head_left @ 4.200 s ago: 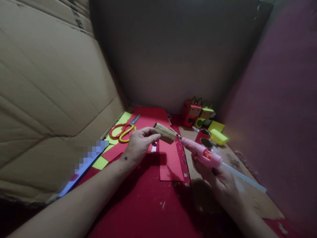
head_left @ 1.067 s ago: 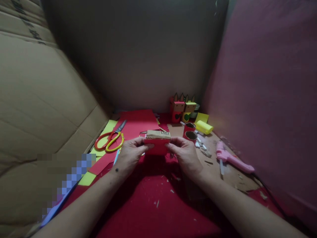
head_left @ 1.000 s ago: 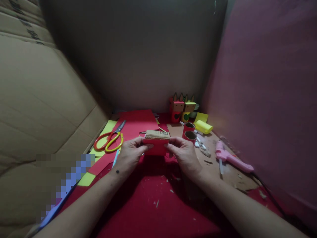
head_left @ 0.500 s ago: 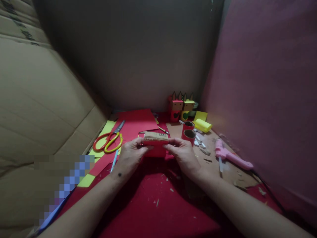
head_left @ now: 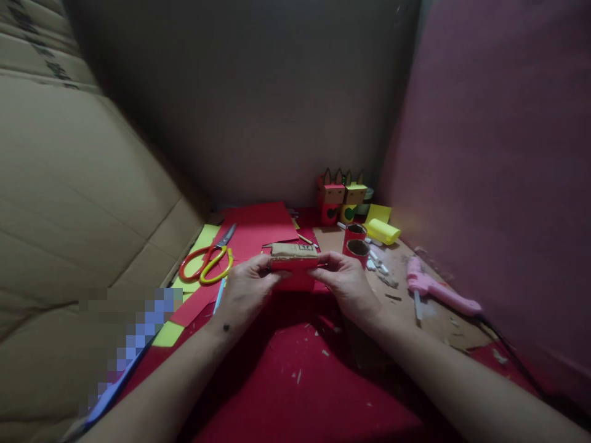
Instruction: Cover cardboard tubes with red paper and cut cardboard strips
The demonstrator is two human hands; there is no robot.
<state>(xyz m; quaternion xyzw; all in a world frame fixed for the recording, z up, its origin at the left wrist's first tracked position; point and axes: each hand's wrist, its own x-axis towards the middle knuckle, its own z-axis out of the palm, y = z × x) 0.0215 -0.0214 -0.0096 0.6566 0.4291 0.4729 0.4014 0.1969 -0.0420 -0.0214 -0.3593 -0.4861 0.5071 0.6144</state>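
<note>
Between my two hands is a small cardboard box with red paper on its near side and bare brown cardboard on top. My left hand pinches its left end, thumb on the red front and fingers behind. At the opposite end, my right hand grips it the same way. The fingertips behind the box are partly hidden. Just beyond my right hand stand two red tubes, open at the top. Scissors with red and yellow handles lie left of my left hand.
Red paper sheets and yellow-green strips lie at left. On a cardboard sheet at right rests a pink glue gun with its cord. Two animal-shaped paper figures stand at the back, near rolled yellow paper. Scraps dot the red cloth.
The whole view has shifted slightly, so everything sits a little further right. Both hands keep the same hold on the cardboard box.
</note>
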